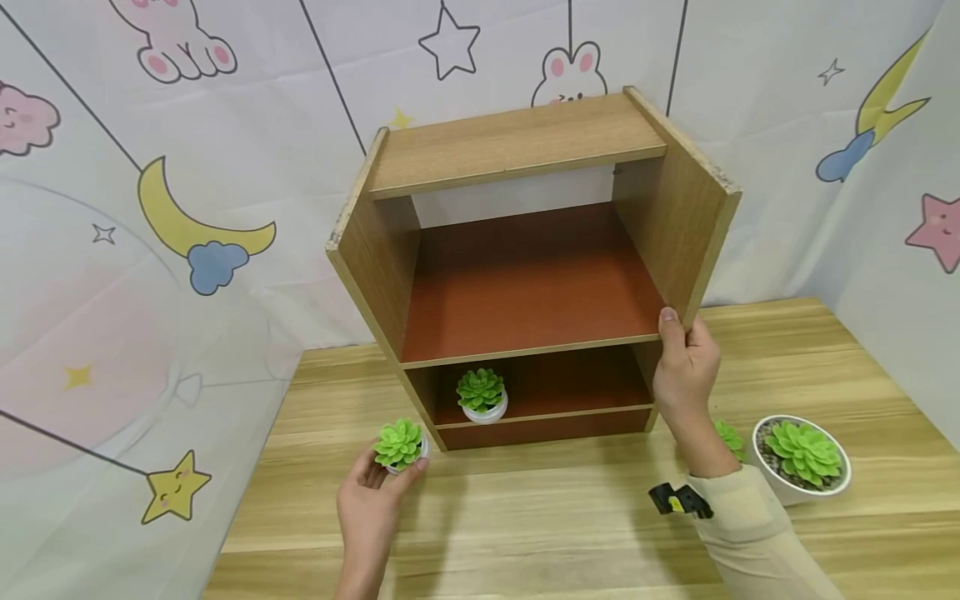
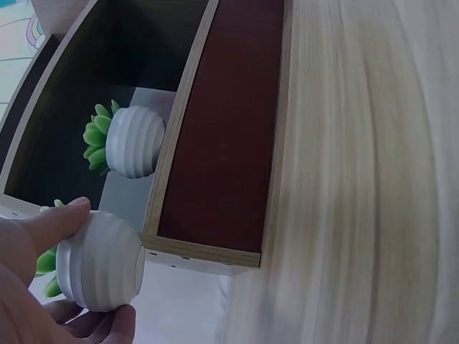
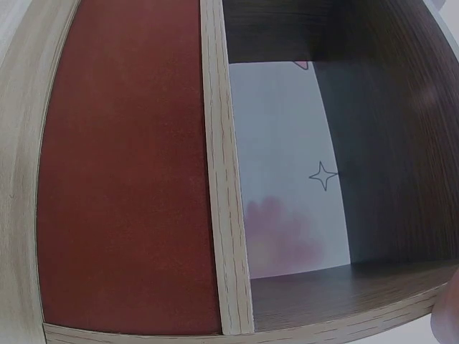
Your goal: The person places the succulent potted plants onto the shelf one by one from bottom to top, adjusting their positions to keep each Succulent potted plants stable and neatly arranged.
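Nearest, a pale sleeve (image 1: 765, 542) leads to the right hand (image 1: 686, 371), gripping the wooden shelf unit (image 1: 517, 137) by its right side. Its lower compartment (image 1: 581, 382) lies just right of the nearer left hand (image 1: 375, 493), which pinches a potted succulent (image 1: 400, 445) outside the left edge; a second succulent (image 1: 481, 392) sits inside.

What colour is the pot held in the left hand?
White: the ribbed pot in the left hand shows best in the left wrist view.
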`<action>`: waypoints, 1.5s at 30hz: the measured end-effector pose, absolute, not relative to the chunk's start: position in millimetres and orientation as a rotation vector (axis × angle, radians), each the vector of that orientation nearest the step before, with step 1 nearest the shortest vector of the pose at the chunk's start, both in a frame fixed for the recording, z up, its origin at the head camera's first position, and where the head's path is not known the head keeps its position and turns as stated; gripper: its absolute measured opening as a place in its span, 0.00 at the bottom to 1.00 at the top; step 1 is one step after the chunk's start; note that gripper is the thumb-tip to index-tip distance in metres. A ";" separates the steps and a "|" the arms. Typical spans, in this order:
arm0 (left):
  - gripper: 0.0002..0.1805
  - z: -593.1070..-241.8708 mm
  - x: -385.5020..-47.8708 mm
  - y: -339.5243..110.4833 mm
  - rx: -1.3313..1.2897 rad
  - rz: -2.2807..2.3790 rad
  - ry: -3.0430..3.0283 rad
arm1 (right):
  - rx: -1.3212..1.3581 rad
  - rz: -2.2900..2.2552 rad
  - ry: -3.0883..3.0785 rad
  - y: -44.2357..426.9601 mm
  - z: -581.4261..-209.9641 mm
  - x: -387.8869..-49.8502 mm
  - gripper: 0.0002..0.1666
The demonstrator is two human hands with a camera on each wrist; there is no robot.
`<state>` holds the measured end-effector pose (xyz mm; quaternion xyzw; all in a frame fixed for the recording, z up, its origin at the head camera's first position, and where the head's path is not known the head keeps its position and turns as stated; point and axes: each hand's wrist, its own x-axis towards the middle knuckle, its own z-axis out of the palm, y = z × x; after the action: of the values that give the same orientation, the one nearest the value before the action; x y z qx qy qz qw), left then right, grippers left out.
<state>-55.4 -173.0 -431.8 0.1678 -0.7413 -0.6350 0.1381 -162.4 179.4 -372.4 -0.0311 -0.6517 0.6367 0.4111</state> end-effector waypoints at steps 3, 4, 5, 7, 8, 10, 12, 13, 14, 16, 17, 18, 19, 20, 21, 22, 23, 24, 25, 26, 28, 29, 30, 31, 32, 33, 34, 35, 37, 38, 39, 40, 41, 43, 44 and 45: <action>0.44 -428.6 -53.3 -170.1 0.478 -1.839 -2.154 | -0.072 1.606 -1.637 178.8 -370.9 -161.1 0.19; 0.44 -427.8 -52.8 -169.1 0.476 -1.839 -2.156 | -0.070 1.609 -1.635 177.8 -368.7 -159.7 0.19; 0.43 -427.4 -52.6 -168.1 0.473 -1.847 -2.150 | -0.066 1.611 -1.632 176.4 -365.6 -157.7 0.19; 0.43 -426.7 -52.2 -166.0 0.467 -1.857 -2.142 | -0.055 1.615 -1.627 172.6 -357.7 -152.4 0.19; 0.43 -426.8 -52.3 -165.2 0.464 -1.862 -2.138 | -0.050 1.618 -1.624 170.7 -353.6 -149.7 0.19; 0.43 -427.2 -52.2 -163.8 0.457 -1.873 -2.130 | -0.045 1.618 -1.622 167.3 -346.5 -145.0 0.19; 0.43 -428.2 -51.8 -163.1 0.453 -1.877 -2.127 | -0.047 1.617 -1.622 164.8 -341.8 -141.7 0.19; 0.42 -428.8 -51.5 -162.8 0.452 -1.874 -2.130 | -0.048 1.617 -1.622 164.4 -340.9 -141.1 0.19; 0.42 -429.4 -51.3 -162.6 0.448 -1.873 -2.133 | -0.050 1.617 -1.623 164.2 -340.6 -140.9 0.19; 0.40 -430.1 -50.9 -162.2 0.440 -1.865 -2.141 | -0.052 1.617 -1.623 164.1 -341.1 -141.0 0.20; 0.40 -430.3 -50.8 -161.9 0.439 -1.863 -2.144 | -0.049 1.619 -1.621 164.1 -340.8 -140.7 0.20; 0.40 -430.5 -50.6 -161.6 0.439 -1.860 -2.149 | -0.048 1.620 -1.620 164.1 -340.8 -140.7 0.20; 0.40 -430.4 -50.6 -161.3 0.438 -1.859 -2.150 | -0.047 1.621 -1.619 164.0 -340.6 -140.5 0.20; 0.40 -430.3 -50.5 -161.0 0.440 -1.858 -2.152 | -0.046 1.622 -1.619 164.0 -340.5 -140.4 0.20; 0.40 -430.2 -50.4 -160.8 0.441 -1.856 -2.152 | -0.046 1.625 -1.619 164.0 -340.3 -140.3 0.20; 0.40 -429.8 -50.4 -160.6 0.444 -1.856 -2.152 | -0.048 1.627 -1.620 164.4 -341.0 -140.8 0.20; 0.40 -429.1 -50.3 -160.2 0.445 -1.856 -2.151 | -0.055 1.625 -1.624 166.2 -344.7 -143.7 0.20; 0.40 -428.3 -50.1 -159.9 0.444 -1.856 -2.150 | -0.060 1.626 -1.624 168.2 -348.8 -146.6 0.20; 0.40 -427.8 -50.1 -159.8 0.442 -1.854 -2.150 | -0.062 1.627 -1.624 170.2 -352.9 -149.6 0.20; 0.40 -427.5 -50.1 -159.6 0.441 -1.855 -2.146 | -0.066 1.627 -1.624 172.4 -357.4 -152.8 0.20; 0.40 -426.9 -49.8 -159.4 0.440 -1.864 -2.137 | -0.074 1.624 -1.623 176.8 -366.5 -159.3 0.20; 0.40 -426.8 -49.6 -159.2 0.436 -1.870 -2.132 | -0.077 1.623 -1.623 178.7 -370.3 -162.0 0.20; 0.40 -427.0 -49.3 -159.3 0.436 -1.873 -2.130 | -0.076 1.624 -1.622 179.2 -371.2 -162.4 0.20; 0.41 -427.3 -49.1 -159.5 0.438 -1.874 -2.133 | -0.081 1.622 -1.625 179.2 -371.3 -162.5 0.20; 0.41 -427.4 -48.7 -159.4 0.439 -1.875 -2.138 | -0.087 1.620 -1.628 179.1 -371.4 -162.6 0.20; 0.41 -427.3 -48.3 -159.4 0.437 -1.873 -2.145 | -0.092 1.617 -1.633 178.8 -371.2 -162.4 0.20; 0.40 -427.2 -48.0 -159.4 0.436 -1.868 -2.154 | -0.095 1.616 -1.636 178.5 -370.9 -162.1 0.20; 0.40 -427.1 -47.7 -159.4 0.435 -1.864 -2.163 | -0.097 1.615 -1.639 178.1 -370.1 -161.5 0.20; 0.40 -426.8 -47.5 -159.2 0.434 -1.855 -2.179 | -0.097 1.616 -1.642 176.2 -366.4 -158.9 0.20; 0.39 -426.6 -47.5 -159.0 0.431 -1.855 -2.181 | -0.093 1.618 -1.640 175.0 -363.8 -156.8 0.21; 0.39 -426.3 -47.4 -158.9 0.433 -1.855 -2.183 | -0.087 1.620 -1.638 173.4 -360.5 -154.0 0.21; 0.40 -426.0 -47.4 -158.7 0.434 -1.855 -2.185 | -0.080 1.624 -1.633 171.8 -356.8 -151.3 0.21; 0.40 -425.7 -47.3 -158.6 0.435 -1.856 -2.186 | -0.073 1.626 -1.630 169.9 -352.6 -148.3 0.21; 0.40 -425.0 -47.1 -158.2 0.433 -1.861 -2.184 | -0.066 1.625 -1.629 166.7 -346.5 -143.4 0.21; 0.40 -424.8 -47.0 -157.9 0.434 -1.862 -2.184 | -0.063 1.624 -1.629 165.6 -344.1 -141.6 0.20; 0.40 -424.5 -46.9 -157.6 0.433 -1.864 -2.183 | -0.059 1.622 -1.629 164.7 -342.4 -140.5 0.20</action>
<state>-46.9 -157.6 -424.5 0.1482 -0.7465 -0.6377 0.1190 -140.5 164.7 -342.4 -0.0236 -0.6465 0.6439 0.4085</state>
